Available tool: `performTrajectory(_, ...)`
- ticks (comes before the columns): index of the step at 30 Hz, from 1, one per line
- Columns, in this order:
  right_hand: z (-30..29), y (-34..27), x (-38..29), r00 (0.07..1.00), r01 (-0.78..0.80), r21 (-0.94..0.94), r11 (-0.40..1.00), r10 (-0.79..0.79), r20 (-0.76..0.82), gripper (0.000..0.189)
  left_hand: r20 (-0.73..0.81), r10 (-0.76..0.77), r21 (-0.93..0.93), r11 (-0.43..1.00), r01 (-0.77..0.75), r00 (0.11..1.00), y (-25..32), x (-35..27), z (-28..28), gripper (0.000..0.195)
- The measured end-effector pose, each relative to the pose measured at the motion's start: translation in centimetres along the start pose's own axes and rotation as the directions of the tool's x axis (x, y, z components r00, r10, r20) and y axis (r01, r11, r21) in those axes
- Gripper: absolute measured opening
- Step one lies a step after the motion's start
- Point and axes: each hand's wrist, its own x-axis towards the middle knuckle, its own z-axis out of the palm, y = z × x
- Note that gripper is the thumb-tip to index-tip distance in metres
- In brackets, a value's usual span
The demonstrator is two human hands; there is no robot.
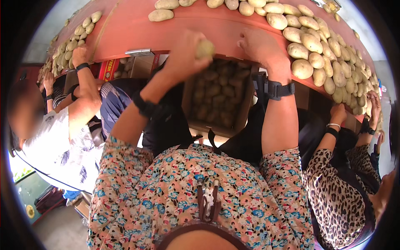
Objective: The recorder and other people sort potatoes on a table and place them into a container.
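My left hand [189, 51], blurred by motion, holds a potato [205, 49] above the near edge of the red tabletop [125, 31]. Over the same edge, further right, is my right hand [257, 43], its fingers curled; I see nothing in it, though the palm side is hidden. Below and between my hands, a cardboard box [218, 126] in my lap area holds many potatoes in shadow. A large pile of potatoes [312, 43] lies on the tabletop just right of my right hand. A few more potatoes [161, 15] lie at the far side.
At the left, a person in a white top [59, 134] reaches to another potato pile [72, 45]. At the right, a person in a leopard-print top [339, 200] has hands by the big pile. A metal hinge [139, 52] sits on the table edge above another box with potatoes.
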Motion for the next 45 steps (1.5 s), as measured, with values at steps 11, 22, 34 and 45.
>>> performTrajectory(11,0.4,0.2,-0.6,0.995,0.052,-0.016,0.998,-0.054,-0.090,0.024,0.749,0.164,-0.019,0.974,-0.226,0.642,3.1,-10.4,12.9,0.035)
performTrajectory(22,-0.5,-1.0,-1.2,1.000,-0.007,-0.044,0.999,0.008,0.005,0.032,0.602,0.040,-0.067,0.998,0.001,0.797,5.0,-6.0,5.6,0.020)
performTrajectory(34,-0.3,-0.8,-1.2,1.000,-0.017,0.016,1.000,0.017,0.024,0.032,0.074,-0.051,-0.121,0.991,0.060,0.996,0.3,1.7,-1.3,0.013)
performTrajectory(45,-0.7,-1.4,-1.4,1.000,-0.008,-0.012,1.000,0.008,-0.012,0.028,-0.206,-0.149,-0.017,0.989,0.149,0.967,-6.4,4.3,-2.1,0.012)
